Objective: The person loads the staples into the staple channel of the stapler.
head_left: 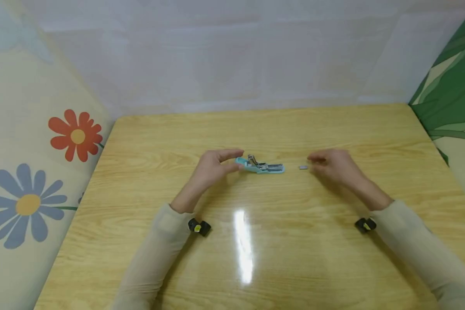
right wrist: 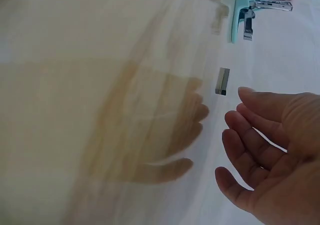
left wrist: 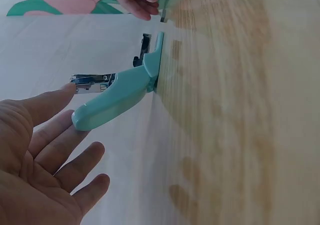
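An opened-out teal stapler (head_left: 260, 167) lies on the table with its metal parts exposed and one metal piece sticking up. My left hand (head_left: 214, 167) holds its left end between thumb and fingers. In the left wrist view, the thumb is by the metal magazine (left wrist: 92, 80) and the fingers are against the teal end (left wrist: 107, 102). A small grey strip of staples (right wrist: 222, 81) lies to the right of the stapler. Just right of that strip is my right hand (head_left: 335, 165), its fingers loosely bent and holding nothing; a small gap parts its fingertips from the strip.
The wood-grain table (head_left: 147, 241) reaches back to a pale curtain (head_left: 224, 64). Walls with painted flowers stand at left and right. A bright reflection lies on the tabletop between the forearms, and each wrist carries a small black camera (head_left: 199, 227).
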{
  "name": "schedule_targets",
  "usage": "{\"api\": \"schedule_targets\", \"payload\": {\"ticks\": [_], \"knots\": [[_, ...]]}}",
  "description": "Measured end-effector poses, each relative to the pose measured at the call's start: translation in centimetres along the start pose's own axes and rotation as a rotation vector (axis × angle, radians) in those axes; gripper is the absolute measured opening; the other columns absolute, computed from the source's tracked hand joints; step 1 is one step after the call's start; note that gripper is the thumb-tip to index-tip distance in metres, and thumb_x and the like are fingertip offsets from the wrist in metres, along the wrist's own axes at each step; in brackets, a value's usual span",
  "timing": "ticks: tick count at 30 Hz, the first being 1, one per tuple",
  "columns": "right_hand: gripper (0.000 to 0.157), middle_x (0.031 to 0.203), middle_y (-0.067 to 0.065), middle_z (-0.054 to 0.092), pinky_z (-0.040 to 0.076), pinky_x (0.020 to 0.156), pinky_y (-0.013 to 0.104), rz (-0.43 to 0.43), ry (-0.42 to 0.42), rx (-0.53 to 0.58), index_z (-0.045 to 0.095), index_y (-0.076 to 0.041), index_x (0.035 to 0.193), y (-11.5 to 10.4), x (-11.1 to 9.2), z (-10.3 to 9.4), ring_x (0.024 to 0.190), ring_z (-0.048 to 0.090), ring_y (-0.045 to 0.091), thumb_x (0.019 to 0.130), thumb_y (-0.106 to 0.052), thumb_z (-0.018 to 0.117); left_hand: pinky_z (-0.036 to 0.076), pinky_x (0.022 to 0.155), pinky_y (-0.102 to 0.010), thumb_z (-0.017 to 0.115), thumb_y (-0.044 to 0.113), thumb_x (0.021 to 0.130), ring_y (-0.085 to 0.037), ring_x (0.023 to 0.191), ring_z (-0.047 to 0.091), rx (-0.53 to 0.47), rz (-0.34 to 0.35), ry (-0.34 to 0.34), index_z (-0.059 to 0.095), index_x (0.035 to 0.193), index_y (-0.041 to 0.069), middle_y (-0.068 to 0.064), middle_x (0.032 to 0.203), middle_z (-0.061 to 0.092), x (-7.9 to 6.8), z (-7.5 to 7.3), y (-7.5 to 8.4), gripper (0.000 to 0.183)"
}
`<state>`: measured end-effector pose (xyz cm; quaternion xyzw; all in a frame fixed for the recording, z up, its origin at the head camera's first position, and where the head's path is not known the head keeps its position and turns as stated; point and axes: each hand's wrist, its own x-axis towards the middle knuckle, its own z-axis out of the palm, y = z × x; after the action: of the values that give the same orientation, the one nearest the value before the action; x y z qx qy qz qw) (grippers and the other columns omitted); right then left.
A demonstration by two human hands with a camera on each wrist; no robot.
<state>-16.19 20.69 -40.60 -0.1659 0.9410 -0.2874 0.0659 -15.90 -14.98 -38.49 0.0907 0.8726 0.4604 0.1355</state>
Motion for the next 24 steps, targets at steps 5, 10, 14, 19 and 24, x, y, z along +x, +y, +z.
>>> {"api": "schedule_targets", "payload": {"ticks": [5,10,14,19,24], "knots": [[0.032,0.121,0.021,0.072,0.052,0.1,0.053,-0.006,-0.033,-0.052,0.071,0.001,0.122,0.0,0.5,0.5,0.11,0.069,0.039,0.093,-0.012,0.071,0.037,0.118,-0.05,0.075,0.03,0.093,-0.024,0.143,0.049,0.026,-0.016,0.001,0.067,0.135,0.019,0.004,0.14,0.065,0.0,0.2,-0.1,0.044],[0.027,0.118,0.02,0.073,0.053,0.098,0.052,0.001,-0.042,-0.048,0.072,0.0,0.119,-0.1,0.8,0.7,0.109,0.069,0.037,0.094,-0.011,0.071,0.038,0.118,-0.051,0.075,0.029,0.093,-0.026,0.142,0.049,0.042,-0.023,-0.004,0.067,0.135,0.019,0.002,0.141,0.065,0.2,0.4,-0.1,0.043],[0.023,0.113,0.019,0.075,0.054,0.095,0.05,-0.004,-0.04,-0.057,0.074,0.0,0.114,-0.2,1.0,0.8,0.104,0.071,0.034,0.094,-0.01,0.072,0.037,0.118,-0.051,0.075,0.029,0.094,-0.027,0.143,0.048,0.036,-0.033,-0.015,0.067,0.136,0.02,0.002,0.142,0.064,0.2,0.3,0.0,0.044],[0.019,0.108,0.017,0.077,0.055,0.092,0.049,-0.035,-0.031,-0.082,0.076,-0.002,0.109,-0.6,1.2,1.0,0.1,0.072,0.032,0.093,-0.011,0.073,0.036,0.119,-0.051,0.073,0.031,0.095,-0.025,0.145,0.046,0.042,-0.049,-0.011,0.065,0.138,0.021,0.004,0.142,0.063,0.2,-0.1,-0.1,0.045],[0.015,0.104,0.015,0.078,0.056,0.09,0.048,-0.056,-0.015,-0.094,0.078,-0.003,0.104,-0.8,1.3,1.1,0.097,0.073,0.031,0.091,-0.011,0.075,0.036,0.119,-0.05,0.073,0.031,0.095,-0.024,0.144,0.047,0.036,-0.042,-0.013,0.065,0.138,0.02,0.003,0.141,0.064,0.2,-0.3,0.0,0.044]]}}
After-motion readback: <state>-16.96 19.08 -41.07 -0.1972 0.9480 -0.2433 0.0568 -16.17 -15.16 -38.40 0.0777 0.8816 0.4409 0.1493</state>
